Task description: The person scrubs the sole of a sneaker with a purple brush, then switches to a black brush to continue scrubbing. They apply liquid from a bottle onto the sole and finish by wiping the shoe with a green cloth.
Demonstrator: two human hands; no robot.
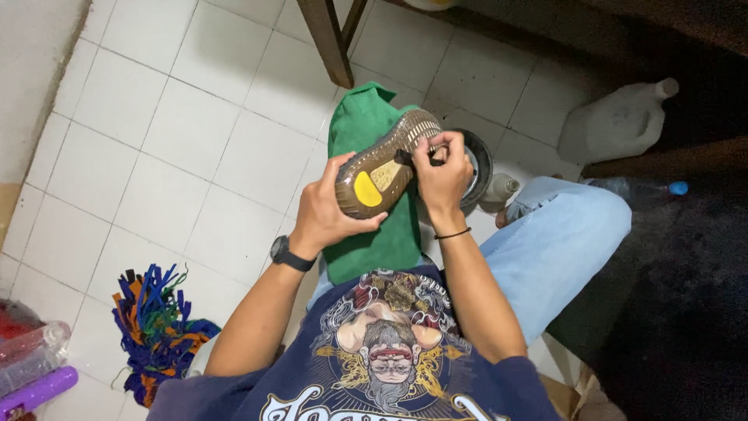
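My left hand [326,209] grips the heel end of a brown sneaker [383,165], held sole-up with a yellow patch showing on the sole. My right hand [441,173] pinches a small dark tool against the middle of the sole; what the tool is I cannot tell. A green cloth [366,125] lies under the shoe across my lap. A black watch sits on my left wrist and a thin black band on my right wrist.
A round dark bowl [481,164] sits on the white tile floor behind the shoe, with a small bottle [500,187] beside it. A white jug [619,121] stands at right. A wooden table leg [327,39] rises at top. Colourful fringed cloth [156,327] lies at lower left.
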